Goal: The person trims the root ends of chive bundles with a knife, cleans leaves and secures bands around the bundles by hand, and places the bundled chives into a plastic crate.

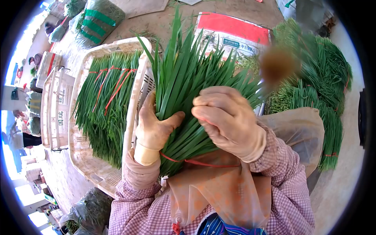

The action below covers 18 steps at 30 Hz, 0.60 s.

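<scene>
A large bunch of green garlic chives (184,86) lies across my lap, its leaves fanned out away from me. My gloved left hand (154,127) grips the bunch from its left side, thumb across the leaves. Above the right part of the bunch, my gloved right hand (231,121) is closed with fingertips pressed together. A little red shows at those fingers, but what they hold, if anything, is hidden. Near my body a red tie (203,162) crosses the lower end of the bunch and trails to the right over the brown apron (219,188).
At left stands a white plastic crate (131,117) with chive bundles (109,94) tied in red. More bundles (325,78) are piled at right. A red-and-white sack (235,33) lies ahead. A blurred brown spot (278,64) covers part of the view. Other people are far left.
</scene>
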Motion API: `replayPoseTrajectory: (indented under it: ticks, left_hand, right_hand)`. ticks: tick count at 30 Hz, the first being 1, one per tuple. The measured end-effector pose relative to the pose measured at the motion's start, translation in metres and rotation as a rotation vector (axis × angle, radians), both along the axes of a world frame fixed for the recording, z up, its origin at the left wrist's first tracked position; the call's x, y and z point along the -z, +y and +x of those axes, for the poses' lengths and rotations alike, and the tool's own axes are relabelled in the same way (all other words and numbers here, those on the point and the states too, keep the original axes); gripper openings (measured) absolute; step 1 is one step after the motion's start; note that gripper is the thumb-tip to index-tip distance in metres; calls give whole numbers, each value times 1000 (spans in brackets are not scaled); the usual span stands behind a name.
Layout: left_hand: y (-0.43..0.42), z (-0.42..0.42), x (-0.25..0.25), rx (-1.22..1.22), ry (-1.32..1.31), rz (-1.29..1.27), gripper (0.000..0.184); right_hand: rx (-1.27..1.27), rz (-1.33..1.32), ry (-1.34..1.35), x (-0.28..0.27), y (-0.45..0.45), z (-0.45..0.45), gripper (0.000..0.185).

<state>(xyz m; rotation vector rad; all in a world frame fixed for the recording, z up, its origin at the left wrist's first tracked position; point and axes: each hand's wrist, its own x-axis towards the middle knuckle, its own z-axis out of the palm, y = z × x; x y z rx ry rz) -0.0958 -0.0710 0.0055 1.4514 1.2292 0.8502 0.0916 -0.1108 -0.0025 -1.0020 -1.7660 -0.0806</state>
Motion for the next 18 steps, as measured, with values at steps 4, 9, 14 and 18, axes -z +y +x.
replayPoseTrajectory:
  ticks: [4,9,14,18]
  left_hand:
    - [2,-1,-1,0,55,59,60]
    - [1,0,0,-23,-81,-23,60]
    - [0,0,-1,-24,-49,-19,62]
    - [2,-4,5,-19,-46,-38,65]
  right_hand:
    - [-27,-167,107,26,3,-12,24]
    - [-40,-681,714,32,-15,-18,30]
    - [-85,-783,636,29,-6,-5,31]
    - [-137,-878,592,26,-2,0,33]
